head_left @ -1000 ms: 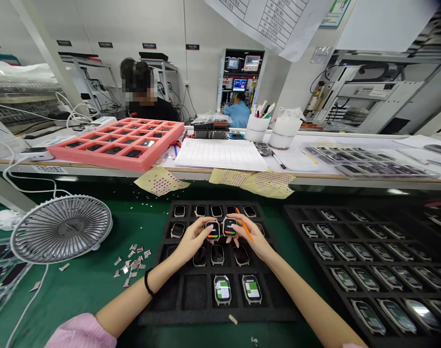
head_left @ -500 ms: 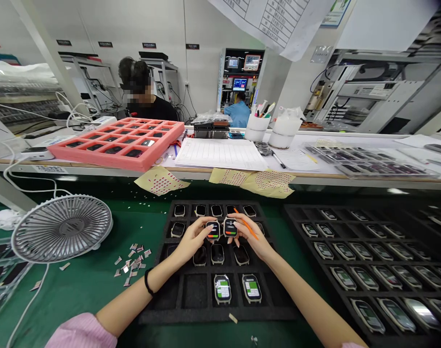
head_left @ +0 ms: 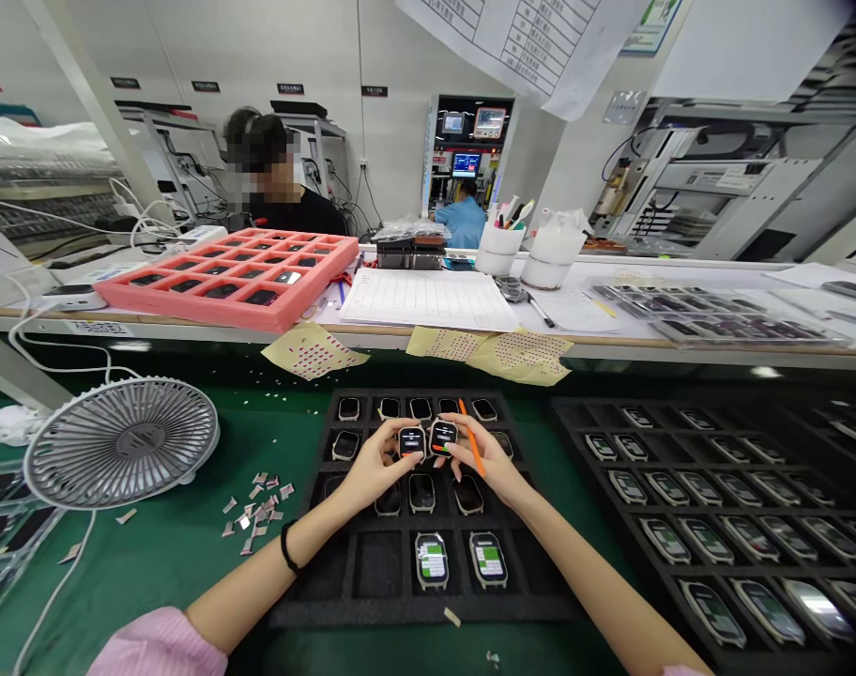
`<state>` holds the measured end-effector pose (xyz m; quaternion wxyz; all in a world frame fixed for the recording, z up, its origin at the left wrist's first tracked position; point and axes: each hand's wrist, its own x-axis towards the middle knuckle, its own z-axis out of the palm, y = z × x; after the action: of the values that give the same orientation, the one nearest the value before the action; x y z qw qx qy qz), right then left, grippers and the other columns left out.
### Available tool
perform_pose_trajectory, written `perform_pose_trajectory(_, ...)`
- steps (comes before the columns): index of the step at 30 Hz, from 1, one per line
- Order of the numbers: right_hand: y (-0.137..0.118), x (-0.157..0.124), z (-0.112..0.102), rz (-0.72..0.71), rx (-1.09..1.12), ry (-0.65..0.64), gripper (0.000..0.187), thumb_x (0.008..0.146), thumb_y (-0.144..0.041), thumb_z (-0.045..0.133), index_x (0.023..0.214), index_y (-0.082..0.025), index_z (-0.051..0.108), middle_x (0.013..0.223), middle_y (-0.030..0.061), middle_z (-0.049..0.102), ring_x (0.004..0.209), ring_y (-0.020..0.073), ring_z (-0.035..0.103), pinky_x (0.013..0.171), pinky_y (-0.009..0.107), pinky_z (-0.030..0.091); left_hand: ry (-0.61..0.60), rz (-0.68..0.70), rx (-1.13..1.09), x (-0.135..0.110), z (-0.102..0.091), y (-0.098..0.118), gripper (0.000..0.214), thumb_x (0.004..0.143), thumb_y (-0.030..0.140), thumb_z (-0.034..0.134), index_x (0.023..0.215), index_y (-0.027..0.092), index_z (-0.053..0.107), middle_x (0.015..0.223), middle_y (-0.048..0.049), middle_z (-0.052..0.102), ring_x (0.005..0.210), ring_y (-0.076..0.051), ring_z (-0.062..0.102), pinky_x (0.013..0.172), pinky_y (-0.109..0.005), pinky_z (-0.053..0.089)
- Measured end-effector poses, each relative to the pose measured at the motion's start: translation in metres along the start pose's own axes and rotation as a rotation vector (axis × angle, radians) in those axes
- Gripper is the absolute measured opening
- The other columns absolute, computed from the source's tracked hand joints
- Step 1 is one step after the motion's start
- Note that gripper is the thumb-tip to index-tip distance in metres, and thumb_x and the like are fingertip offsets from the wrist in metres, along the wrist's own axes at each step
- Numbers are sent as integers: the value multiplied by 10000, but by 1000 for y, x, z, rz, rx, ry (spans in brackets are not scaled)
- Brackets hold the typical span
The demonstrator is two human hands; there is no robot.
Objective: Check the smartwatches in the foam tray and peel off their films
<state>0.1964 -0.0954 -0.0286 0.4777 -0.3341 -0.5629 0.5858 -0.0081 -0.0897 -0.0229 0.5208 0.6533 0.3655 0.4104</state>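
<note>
My left hand [head_left: 380, 462] is closed around a smartwatch case [head_left: 412, 441], its thumb lying at the lower edge of the lit screen. A second smartwatch case [head_left: 443, 436] is gripped in my right hand [head_left: 485, 458], the thumb near its screen. Between the fingers of that same hand sticks an orange pen-like stick [head_left: 471, 437]. Both watches are side by side, with white text on dark screens. Below them lies a black foam tray [head_left: 378, 563] holding several strapless watches. Two of these, in the front row, show green and white screens [head_left: 432, 560].
A grey fan [head_left: 122, 443] stands left, beside scattered small tabs [head_left: 259, 512]. More watches fill a black tray [head_left: 653, 512] on the right. On the shelf are a pink foam tray [head_left: 287, 314], a paper form [head_left: 428, 299] and a pen cup [head_left: 498, 249]. Two people are beyond.
The right-hand watch has shifted slightly left and up, and the orange stick stands more upright. My left thumb has slid down its screen. The coloured bars on both screens are now less visible.
</note>
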Motion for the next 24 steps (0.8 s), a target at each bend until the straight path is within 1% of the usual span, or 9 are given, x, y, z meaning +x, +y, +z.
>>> perform_pose_trajectory(3,4,0,0,-12,-11,-5,452,792,-331,674,1202,-265,495,1106,73,569,728,167,663,442,221,482,12,-31,-52,0,1,5,414,819,431,608,1138,179,531,1127,-98,584,865,-182,596,691,-275,521)
perform_pose_trajectory(7,7,1,0,-31,-29,-2,446,797,-330,672,1202,-270,495,1077,64,571,712,159,653,435,222,479,29,-79,-89,-1,2,9,413,831,457,580,1140,185,538,1096,-94,603,831,-179,599,627,-254,512)
perform_pose_trajectory(13,-1,0,1,-9,-18,1,403,814,-354,652,1175,-250,505,1054,70,579,694,166,666,439,235,474,33,-48,-84,0,1,6,408,814,436,608,1124,176,551,1079,-89,608,821,-169,593,656,-260,510)
perform_pose_trajectory(15,-3,-1,2,3,-28,16,379,816,-357,650,1154,-245,519,1020,60,588,668,159,669,437,232,465,36,-50,-86,0,1,6,403,817,445,599,1116,178,555,1067,-85,610,810,-168,591,630,-251,504)
perform_pose_trajectory(19,-1,-1,1,11,-58,57,357,804,-354,665,1118,-234,544,988,51,610,601,139,657,412,222,439,36,-65,-87,0,2,7,407,826,450,577,1127,177,557,1029,-79,617,759,-153,582,571,-228,478)
perform_pose_trajectory(21,0,-1,0,7,-55,65,354,801,-352,668,1110,-230,548,966,48,616,587,137,652,406,221,435,35,-64,-89,0,2,8,409,825,441,577,1134,173,555,1019,-78,618,747,-147,577,571,-227,476)
perform_pose_trajectory(24,-1,-1,0,5,-15,53,340,823,-363,638,1122,-229,543,966,50,607,620,152,660,407,224,449,35,-72,-95,0,1,7,412,818,431,580,1140,175,545,1045,-83,610,773,-155,578,593,-237,489)
